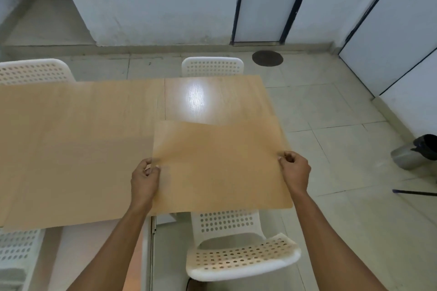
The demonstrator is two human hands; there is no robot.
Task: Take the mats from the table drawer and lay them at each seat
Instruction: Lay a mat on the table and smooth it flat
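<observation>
directly below your head camera, a light wooden table [82, 139] fills the left and centre of the view, with a bright glare patch near its far right end. white perforated chairs ring it: one at the far left [33, 71], one at the far side [212, 66], one just under the near edge on your right [238, 250], and part of another at the lower left [16, 248]. beyond the table lie pale floor tiles, a round dark floor cover [267, 58] and a white door [267, 0]. a metal bin [412, 155] with a dark liner stands well off to the right.

your left hand [144, 179] pinches the left edge of a tan mat [220, 165], fingers curled shut on it. your right hand [295, 170] grips the right edge the same way. the mat sits over the table's near right corner, its near edge overhanging the chair; whether it rests flat or is held just above, you cannot tell.
</observation>
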